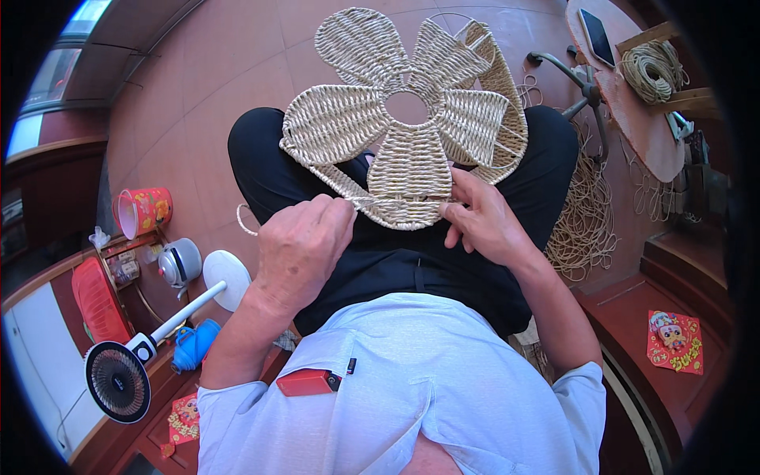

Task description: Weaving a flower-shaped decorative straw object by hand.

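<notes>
A flower-shaped woven straw piece (336,119) rests across my knees, with broad petals around a round central hole. A curved woven band runs beneath the petals and shows at the right and near edges. My left hand (299,245) is closed at the near left edge, its fingertips pinched by the nearest petal. A pale cord (240,217) loops out on the far side of that hand; the pinched part is hidden. My right hand (484,218) grips the near right edge of the weave, thumb on the band and fingers along the nearest petal.
Loose cord (582,229) lies heaped on the floor at right. A coil of cord (654,73) and a phone (596,37) are on a wooden surface (651,142). To the left stand a fan (119,381), a red bucket (144,212) and a metal pot (180,263).
</notes>
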A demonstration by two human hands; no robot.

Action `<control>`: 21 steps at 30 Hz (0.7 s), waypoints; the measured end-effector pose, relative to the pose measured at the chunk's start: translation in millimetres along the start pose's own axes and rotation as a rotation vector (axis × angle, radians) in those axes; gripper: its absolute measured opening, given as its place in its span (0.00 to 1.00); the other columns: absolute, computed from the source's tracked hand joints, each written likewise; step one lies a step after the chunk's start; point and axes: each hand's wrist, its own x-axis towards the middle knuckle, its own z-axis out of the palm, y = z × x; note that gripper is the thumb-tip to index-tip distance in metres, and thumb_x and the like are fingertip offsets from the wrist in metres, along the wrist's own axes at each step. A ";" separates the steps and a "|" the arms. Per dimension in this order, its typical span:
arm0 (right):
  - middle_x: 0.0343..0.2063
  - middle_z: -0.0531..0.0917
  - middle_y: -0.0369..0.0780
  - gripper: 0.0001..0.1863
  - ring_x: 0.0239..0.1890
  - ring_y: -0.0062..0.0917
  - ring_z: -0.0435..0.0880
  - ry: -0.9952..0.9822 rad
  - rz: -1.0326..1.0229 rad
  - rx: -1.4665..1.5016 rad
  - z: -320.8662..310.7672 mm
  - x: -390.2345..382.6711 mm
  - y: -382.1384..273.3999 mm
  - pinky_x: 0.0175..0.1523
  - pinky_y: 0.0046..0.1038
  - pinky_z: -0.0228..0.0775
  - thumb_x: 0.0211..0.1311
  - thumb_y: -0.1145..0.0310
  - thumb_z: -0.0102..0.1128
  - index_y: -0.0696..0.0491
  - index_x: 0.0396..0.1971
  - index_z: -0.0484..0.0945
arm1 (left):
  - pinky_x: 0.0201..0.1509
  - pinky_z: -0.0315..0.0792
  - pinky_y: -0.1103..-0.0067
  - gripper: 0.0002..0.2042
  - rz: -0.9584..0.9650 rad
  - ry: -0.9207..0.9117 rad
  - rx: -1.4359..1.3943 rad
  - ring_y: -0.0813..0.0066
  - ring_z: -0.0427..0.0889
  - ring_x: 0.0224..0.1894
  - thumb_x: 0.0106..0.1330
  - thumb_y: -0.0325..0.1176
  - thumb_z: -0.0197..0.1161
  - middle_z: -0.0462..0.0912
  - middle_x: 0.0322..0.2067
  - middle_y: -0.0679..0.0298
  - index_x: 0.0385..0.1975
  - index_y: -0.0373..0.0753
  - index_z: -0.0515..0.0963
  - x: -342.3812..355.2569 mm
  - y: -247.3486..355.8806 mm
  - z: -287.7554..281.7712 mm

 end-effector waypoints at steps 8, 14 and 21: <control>0.42 0.87 0.39 0.18 0.27 0.17 0.89 -0.121 0.083 0.232 -1.1 18.9 13.3 0.24 0.16 0.75 0.74 0.78 0.55 0.64 0.61 0.74 | 0.35 0.76 0.69 0.08 0.087 -0.067 0.115 0.64 0.85 0.31 0.68 0.31 0.74 0.79 0.28 0.63 0.33 0.41 0.78 4.2 12.8 7.2; 0.41 0.87 0.39 0.15 0.28 0.16 0.90 -0.150 0.087 0.311 -2.2 22.1 14.8 0.23 0.16 0.76 0.76 0.78 0.54 0.63 0.59 0.75 | 0.36 0.79 0.68 0.06 -0.072 0.008 -0.223 0.61 0.88 0.32 0.70 0.31 0.72 0.85 0.30 0.61 0.36 0.39 0.81 8.6 8.3 33.9; 0.40 0.86 0.39 0.15 0.26 0.17 0.89 -0.137 0.097 0.269 -4.0 23.0 14.7 0.23 0.17 0.77 0.77 0.78 0.53 0.64 0.60 0.74 | 0.37 0.80 0.71 0.06 -0.285 -0.045 -0.392 0.62 0.89 0.31 0.72 0.33 0.71 0.88 0.30 0.59 0.38 0.37 0.84 8.8 7.0 41.8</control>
